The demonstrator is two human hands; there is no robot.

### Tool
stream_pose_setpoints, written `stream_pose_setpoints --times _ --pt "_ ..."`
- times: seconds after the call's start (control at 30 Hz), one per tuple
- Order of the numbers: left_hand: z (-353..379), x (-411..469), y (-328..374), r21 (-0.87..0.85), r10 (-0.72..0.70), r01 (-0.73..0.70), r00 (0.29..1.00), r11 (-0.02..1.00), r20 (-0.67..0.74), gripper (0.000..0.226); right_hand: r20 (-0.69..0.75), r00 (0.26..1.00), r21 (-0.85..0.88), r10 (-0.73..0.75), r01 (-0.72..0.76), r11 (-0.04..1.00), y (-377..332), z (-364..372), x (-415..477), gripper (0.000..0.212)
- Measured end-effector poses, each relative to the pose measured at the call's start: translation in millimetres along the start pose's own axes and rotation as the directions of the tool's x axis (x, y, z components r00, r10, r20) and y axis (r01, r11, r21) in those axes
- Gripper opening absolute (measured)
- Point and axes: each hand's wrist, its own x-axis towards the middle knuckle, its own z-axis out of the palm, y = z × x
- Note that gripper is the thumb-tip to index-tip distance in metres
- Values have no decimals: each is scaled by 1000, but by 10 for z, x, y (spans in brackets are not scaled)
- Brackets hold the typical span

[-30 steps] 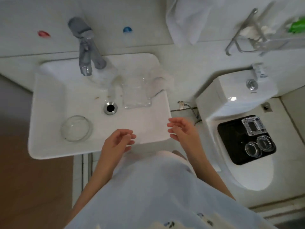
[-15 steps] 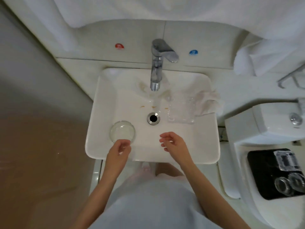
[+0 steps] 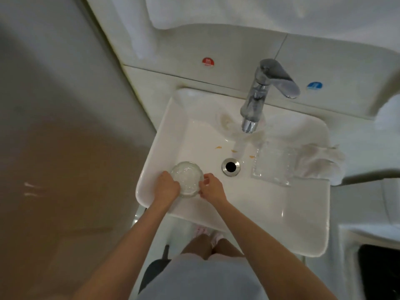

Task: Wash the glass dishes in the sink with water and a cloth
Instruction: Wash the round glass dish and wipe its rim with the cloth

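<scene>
The round bowl (image 3: 187, 178) is gripped by the curled left hand (image 3: 167, 187) and right hand (image 3: 211, 189); square dish (image 3: 273, 166) and cloth (image 3: 319, 162) are untouched

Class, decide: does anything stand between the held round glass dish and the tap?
Nothing visible does. The left hand and right hand hold the round glass dish; only bare sink lies before the tap.

A sink (image 3: 270, 213) is holding a round dish (image 3: 187, 177) at its near left and a square dish (image 3: 273, 165) right of the drain (image 3: 231, 166). A cloth (image 3: 318, 161) is lying over its right rim.
</scene>
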Motion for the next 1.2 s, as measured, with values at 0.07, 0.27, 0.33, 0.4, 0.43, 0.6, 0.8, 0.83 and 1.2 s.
stream_pose_setpoints --times 0.07,0.27,0.33,0.4,0.43,0.6,0.8,0.83,1.2 --pt "18 20 -17 49 8 -7 1000 999 -26 30 -10 1000 -11 21 -21 1000 29 32 56 29" --pt "132 95 -2 -82 61 -64 997 995 -38 32 -77 997 -149 17 -28 988 23 -99 39 29" --pt "184 114 32 -166 76 -76 997 983 -9 36 -97 995 -143 19 -33 989 68 -211 21 30" --pt "237 126 110 -301 62 -49 998 952 34 42 -119 993 -101 3 -16 995 102 -362 -1 30" --pt "258 123 164 -364 47 -16 996 931 75 46 -124 992 -89 -5 -6 996 113 -451 -14 30" --pt "317 119 518 -435 174 -32 941 900 290 25 -198 976 -57 -90 81 995 113 -948 16 21" --pt "379 223 929 -542 395 -139 831 829 392 49 -305 908 -179 -287 242 954 60 -1382 183 27" --pt "368 224 991 -570 441 -168 812 804 382 56 -321 894 -178 -314 269 947 55 -1421 209 26" --pt "482 566 1097 -629 749 -528 649 571 135 46 -412 645 -47 -644 690 722 224 -1450 282 38"
